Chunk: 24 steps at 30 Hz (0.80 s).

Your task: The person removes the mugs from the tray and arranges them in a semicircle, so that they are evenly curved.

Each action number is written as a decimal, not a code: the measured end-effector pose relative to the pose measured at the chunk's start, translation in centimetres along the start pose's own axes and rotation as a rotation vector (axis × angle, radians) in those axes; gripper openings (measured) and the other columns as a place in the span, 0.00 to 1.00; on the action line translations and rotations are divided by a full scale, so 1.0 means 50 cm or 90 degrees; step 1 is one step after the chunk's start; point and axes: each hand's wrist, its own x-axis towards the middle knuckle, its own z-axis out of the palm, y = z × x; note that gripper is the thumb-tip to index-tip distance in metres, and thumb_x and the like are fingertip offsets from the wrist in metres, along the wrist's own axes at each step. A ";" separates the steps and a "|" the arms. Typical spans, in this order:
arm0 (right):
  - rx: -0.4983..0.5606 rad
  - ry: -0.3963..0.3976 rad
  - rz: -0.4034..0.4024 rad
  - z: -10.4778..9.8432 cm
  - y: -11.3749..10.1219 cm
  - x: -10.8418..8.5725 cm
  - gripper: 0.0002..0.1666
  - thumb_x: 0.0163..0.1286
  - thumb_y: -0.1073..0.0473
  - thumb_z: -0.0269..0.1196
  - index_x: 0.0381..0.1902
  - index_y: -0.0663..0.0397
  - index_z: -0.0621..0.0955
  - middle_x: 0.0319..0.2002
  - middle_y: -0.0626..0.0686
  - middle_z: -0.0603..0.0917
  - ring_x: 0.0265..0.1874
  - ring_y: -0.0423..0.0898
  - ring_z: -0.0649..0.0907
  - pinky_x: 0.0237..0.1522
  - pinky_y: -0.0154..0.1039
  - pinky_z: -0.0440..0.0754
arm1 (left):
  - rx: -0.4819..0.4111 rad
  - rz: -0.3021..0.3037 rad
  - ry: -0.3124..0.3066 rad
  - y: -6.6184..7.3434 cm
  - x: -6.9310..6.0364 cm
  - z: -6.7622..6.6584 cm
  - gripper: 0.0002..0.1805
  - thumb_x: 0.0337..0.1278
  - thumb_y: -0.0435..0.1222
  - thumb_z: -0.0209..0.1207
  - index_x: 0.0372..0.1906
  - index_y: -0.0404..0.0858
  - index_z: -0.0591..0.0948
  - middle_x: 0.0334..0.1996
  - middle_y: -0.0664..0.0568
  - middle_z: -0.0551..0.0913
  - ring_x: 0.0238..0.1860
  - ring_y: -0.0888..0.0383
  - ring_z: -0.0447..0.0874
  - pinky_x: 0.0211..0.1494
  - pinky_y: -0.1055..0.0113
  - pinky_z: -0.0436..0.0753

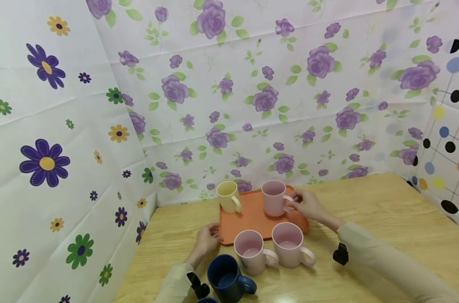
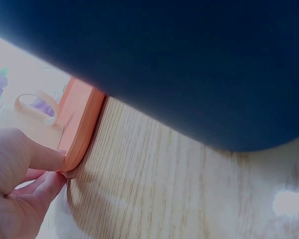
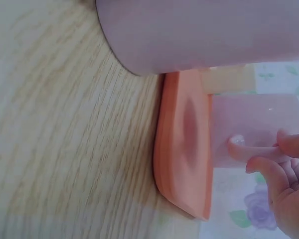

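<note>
An orange tray [image 1: 244, 219] lies on the table with a yellow mug [image 1: 228, 197] at its back left. Toward its back right is a pink mug [image 1: 273, 198]. My right hand [image 1: 309, 206] pinches this mug's handle between thumb and fingers, which the right wrist view shows closely at the handle [image 3: 256, 152]. At the tray's front left corner, my left hand [image 1: 206, 242] grips the rim, thumb [image 2: 45, 158] against the side and fingers curled below. Whether the pink mug touches the tray's surface is hard to tell.
Two more pink mugs, one left [image 1: 250, 252] and one right [image 1: 290, 245], stand just in front of the tray. A dark blue mug [image 1: 227, 277] is close to my left forearm, with another blue rim [image 1: 207, 300] at the bottom edge. Floral cloth [image 1: 252, 101] hangs behind the table.
</note>
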 end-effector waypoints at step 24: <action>-0.022 0.066 0.002 -0.112 -0.061 -0.137 0.10 0.60 0.60 0.70 0.36 0.60 0.82 0.28 0.53 0.83 0.26 0.35 0.80 0.20 0.33 0.79 | -0.012 0.012 0.004 -0.007 -0.002 0.003 0.26 0.49 0.19 0.62 0.57 0.20 0.74 0.48 0.31 0.80 0.51 0.41 0.80 0.54 0.62 0.84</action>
